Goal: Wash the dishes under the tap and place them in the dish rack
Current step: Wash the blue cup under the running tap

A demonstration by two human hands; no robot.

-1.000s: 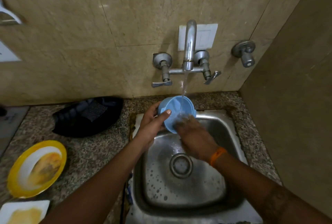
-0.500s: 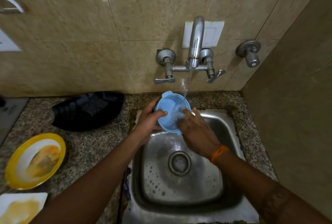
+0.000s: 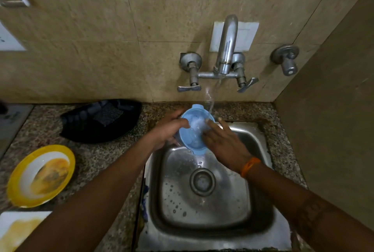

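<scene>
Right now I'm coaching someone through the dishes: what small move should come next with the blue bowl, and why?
Probably tip the blue bowl further so it drains into the sink. The left hand grips its rim, the right hand rubs inside with straight fingers, the tap stream falls at its far edge, and water already spills from its near lip.

A left hand [image 3: 169, 130] grips a blue bowl [image 3: 195, 130] under the running tap [image 3: 225, 49] while the right hand [image 3: 224, 144] rubs inside it, above the steel sink [image 3: 261, 219].
</scene>
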